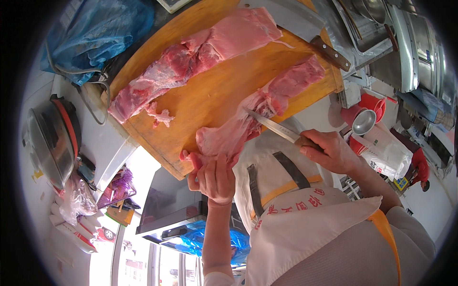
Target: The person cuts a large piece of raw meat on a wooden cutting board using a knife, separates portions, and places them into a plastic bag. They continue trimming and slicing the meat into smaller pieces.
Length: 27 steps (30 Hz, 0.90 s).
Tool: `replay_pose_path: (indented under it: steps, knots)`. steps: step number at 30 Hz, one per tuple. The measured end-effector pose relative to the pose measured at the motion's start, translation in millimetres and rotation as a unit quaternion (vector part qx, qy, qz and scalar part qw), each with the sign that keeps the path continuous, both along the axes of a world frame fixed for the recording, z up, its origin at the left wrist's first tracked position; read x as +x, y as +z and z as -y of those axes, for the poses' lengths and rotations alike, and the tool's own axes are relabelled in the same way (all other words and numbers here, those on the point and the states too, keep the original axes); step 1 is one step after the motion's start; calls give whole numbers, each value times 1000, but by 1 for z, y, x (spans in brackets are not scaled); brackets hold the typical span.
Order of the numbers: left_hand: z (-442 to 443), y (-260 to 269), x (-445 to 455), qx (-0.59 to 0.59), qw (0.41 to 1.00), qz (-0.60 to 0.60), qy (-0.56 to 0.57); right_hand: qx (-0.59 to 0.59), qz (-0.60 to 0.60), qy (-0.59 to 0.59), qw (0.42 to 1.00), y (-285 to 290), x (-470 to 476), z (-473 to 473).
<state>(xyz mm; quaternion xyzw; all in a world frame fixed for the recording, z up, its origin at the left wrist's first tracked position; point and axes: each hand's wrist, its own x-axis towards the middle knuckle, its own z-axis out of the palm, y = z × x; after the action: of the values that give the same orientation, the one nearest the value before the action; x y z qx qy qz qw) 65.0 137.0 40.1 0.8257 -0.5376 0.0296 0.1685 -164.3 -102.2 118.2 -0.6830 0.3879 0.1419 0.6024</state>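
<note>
A long piece of raw meat [229, 127] lies across the near side of a wooden cutting board [211, 100]. My left hand [213, 178] grips its near left end at the board's edge. In my right hand [331, 150] is a knife [275, 126] with a wooden handle and a narrow steel blade. The blade's tip touches the middle of this piece, where the flesh looks loosened. Farther back on the board rests a larger slab of raw meat [200, 53], pale at its right end. Small trimmings [160, 114] sit just below the slab's left part.
A cleaver [331, 53] lies at the board's far right corner, its handle over the edge. Blue plastic sheeting [103, 35] and a cable [89, 71] are at the far left. Metal pans [372, 10] stand at the right, with red buckets [372, 103] below. A person [420, 164] is in the background.
</note>
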Motion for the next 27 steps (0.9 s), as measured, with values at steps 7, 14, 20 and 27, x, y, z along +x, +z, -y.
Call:
replay_pose_path:
  steps: [7,14,20,27]
  knots:
    - [2,8,4,-7,991,-131,28,-9,8,10,1000,0,-6,-1]
    - [61,37,63,-58,967,-239,68,24,0,-66,998,1,-4,-9]
    - [47,42,59,-87,988,-125,-31,-39,-31,-93,994,11,11,-3]
    - [1,11,20,-24,983,-183,26,-23,37,-118,992,-12,34,-32]
